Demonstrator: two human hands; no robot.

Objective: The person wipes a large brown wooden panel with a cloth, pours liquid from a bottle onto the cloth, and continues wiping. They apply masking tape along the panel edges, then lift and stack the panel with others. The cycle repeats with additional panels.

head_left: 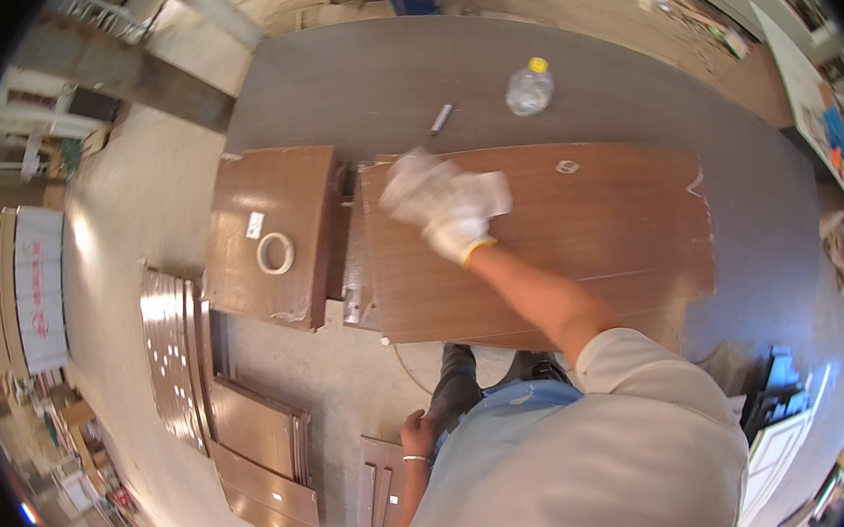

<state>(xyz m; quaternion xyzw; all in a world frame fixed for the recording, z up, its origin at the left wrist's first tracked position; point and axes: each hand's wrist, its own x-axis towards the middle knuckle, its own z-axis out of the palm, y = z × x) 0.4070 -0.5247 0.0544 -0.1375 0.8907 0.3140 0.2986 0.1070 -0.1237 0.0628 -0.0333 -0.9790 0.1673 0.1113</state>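
Observation:
My right hand (456, 224), in a white glove and blurred by motion, is closed on a pale cloth (422, 181). The cloth lies against the far left part of a brown wood-grain panel (551, 242). My right arm reaches across the panel from its near edge. Low beside my thigh hangs my bare left hand (417, 435), with a bracelet at the wrist. Nothing shows in it, but its fingers are too hidden to read. A small oval label or ring (567, 166) rests on the panel's far side.
Beyond the panel, a marker (441, 118) and a yellow-capped clear bottle (530, 88) are on the dark table (355, 74). To the left, a tape roll (275, 253) lies on a stack of brown panels (235, 194). More brown panels (261, 433) occupy the floor at lower left.

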